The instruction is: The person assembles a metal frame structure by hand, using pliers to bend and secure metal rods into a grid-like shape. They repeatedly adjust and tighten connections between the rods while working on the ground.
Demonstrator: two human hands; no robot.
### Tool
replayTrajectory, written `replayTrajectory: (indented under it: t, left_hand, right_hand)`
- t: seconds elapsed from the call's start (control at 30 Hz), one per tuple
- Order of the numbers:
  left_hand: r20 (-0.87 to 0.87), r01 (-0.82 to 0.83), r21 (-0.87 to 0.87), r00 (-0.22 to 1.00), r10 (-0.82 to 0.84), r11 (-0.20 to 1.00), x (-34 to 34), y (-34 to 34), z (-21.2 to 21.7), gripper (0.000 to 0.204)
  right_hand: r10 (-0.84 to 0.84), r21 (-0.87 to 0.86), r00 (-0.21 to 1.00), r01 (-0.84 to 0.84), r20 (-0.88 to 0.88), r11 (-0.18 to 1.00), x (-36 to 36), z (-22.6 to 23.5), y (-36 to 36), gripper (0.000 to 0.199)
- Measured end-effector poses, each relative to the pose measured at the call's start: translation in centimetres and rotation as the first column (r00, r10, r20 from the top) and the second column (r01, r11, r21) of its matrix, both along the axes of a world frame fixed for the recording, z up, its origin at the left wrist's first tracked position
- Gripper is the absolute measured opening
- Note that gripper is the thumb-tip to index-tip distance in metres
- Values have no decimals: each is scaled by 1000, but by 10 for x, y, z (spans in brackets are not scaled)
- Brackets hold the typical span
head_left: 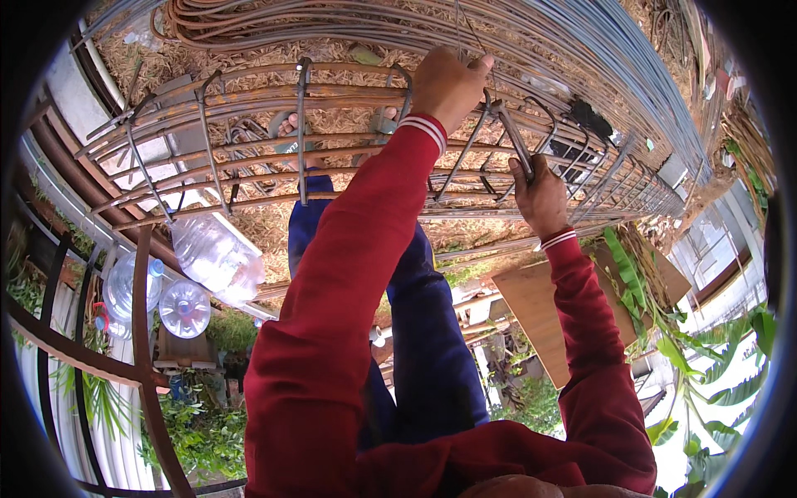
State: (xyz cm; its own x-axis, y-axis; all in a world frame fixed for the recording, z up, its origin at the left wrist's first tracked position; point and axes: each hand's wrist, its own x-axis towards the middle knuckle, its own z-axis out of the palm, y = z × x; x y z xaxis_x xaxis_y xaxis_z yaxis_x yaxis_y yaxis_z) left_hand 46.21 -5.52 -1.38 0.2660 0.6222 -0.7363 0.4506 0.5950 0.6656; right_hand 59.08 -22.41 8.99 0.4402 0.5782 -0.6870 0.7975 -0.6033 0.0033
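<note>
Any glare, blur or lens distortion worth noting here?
Head view: the fisheye bows the rebar cage and blackens the corners. Head view: glare whitens the largest clear jug and the background behind the green leaves. Head view: left hand and right hand look fairly sharp.

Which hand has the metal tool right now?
The right hand: its fingers wrap the grey metal tool at the rebar cage, whereas the left hand appears to pinch a thin wire instead.
</note>
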Motion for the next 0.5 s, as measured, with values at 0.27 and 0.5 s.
replayTrajectory:
  t: [0.27,0.5]
  left_hand:
    - [-37,-208,553,961,273,807,-59,-14,41,59]
    - [-10,28,-44,1000,-29,999,5,-113,85,64]
  right_hand:
    - [-187,36,979,191,-77,981,0,-19,-6,40]
    - [-287,67,921,314,-265,947,-10,-12,-18,28]
